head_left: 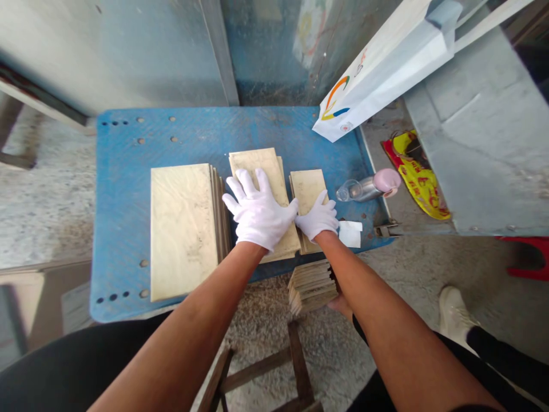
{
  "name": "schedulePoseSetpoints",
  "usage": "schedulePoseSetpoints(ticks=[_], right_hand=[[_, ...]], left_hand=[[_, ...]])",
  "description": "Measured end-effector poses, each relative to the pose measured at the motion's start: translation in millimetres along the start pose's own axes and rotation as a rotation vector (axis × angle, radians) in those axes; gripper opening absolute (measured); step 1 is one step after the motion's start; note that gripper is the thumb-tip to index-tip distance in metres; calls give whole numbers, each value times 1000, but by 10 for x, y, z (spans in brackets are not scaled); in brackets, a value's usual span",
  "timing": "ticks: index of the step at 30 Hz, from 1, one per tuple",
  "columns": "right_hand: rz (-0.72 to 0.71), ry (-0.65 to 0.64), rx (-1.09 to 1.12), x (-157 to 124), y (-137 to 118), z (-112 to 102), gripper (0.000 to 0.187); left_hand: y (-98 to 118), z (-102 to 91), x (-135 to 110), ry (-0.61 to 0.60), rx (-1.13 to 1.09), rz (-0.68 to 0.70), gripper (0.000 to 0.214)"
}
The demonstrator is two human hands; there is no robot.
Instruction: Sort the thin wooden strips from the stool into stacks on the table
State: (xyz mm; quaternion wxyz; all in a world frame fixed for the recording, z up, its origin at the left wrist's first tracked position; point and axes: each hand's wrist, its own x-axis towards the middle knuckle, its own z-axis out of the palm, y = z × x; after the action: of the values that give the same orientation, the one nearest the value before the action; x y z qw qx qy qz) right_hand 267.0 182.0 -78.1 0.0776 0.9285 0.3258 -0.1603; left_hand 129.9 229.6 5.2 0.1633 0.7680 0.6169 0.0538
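Note:
My left hand (261, 213), in a white glove, lies flat with fingers spread on the middle stack of thin cream-coloured boards (281, 246). My right hand (319, 217), gloved too, rests with its fingers out on the smaller right-hand stack of boards (305, 184). To the left stands a wider stack of boards (182, 229), touched by neither hand. All three stacks sit on a blue table (120, 212). Below my right wrist, another person's bare hand (342, 306) is at a fanned bundle of boards (313, 286); my forearm partly hides that hand.
A bottle with a pink cap (369, 186) lies at the table's right, near a white paper piece (350, 233). A white paper bag (377, 68) leans at the back right. A yellow-red packet (418, 174) lies beyond. A wooden stool (261, 372) stands below; someone's shoe (454, 315) is right.

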Motion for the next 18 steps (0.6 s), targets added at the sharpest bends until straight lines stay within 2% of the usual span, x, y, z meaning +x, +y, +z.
schedulePoseSetpoints(ticks=[4,9,18], right_hand=[[6,-16,2,-6,0,-20,125],[4,-21,-1,-17,-4,-24,125],[11,5,17,-5,-5,20,124]], left_hand=[[49,-37,30,-43,12,-29,112],[107,-68,14,-92,134,-60,108],[125,-8,-40,-68,161,-27,102]])
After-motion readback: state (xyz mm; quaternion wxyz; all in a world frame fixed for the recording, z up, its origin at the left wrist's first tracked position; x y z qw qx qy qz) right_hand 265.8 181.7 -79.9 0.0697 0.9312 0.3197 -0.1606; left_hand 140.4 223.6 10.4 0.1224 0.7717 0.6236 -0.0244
